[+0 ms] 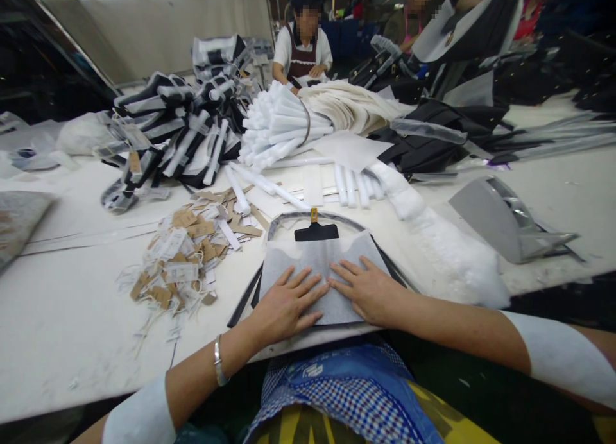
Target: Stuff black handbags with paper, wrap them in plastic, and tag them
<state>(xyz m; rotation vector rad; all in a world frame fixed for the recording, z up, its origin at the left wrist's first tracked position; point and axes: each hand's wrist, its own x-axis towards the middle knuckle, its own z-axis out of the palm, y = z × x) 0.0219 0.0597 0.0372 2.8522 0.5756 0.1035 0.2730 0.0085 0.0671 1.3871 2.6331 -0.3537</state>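
Both palms press down on a whitish sheet of thin paper [312, 309] at the table's front edge. My left hand [289, 301] lies flat on its left half with fingers spread. On the right half, my right hand [363, 290] is also flat, its fingertips almost meeting the left ones. Under the paper is a black bag, mostly hidden; its black flap [316, 233] with a yellow clasp [314, 215] sticks out at the top. A wrapped handle [283, 218] arches behind the flap.
Left lies a heap of paper tags [187, 251] with strings. Behind are wrapped black bags [178, 123], a bundle of white rolls [276, 123] and black pieces [433, 142]. White padding [433, 239] and a grey panel [500, 219] lie right. A co-worker [303, 46] sits across.
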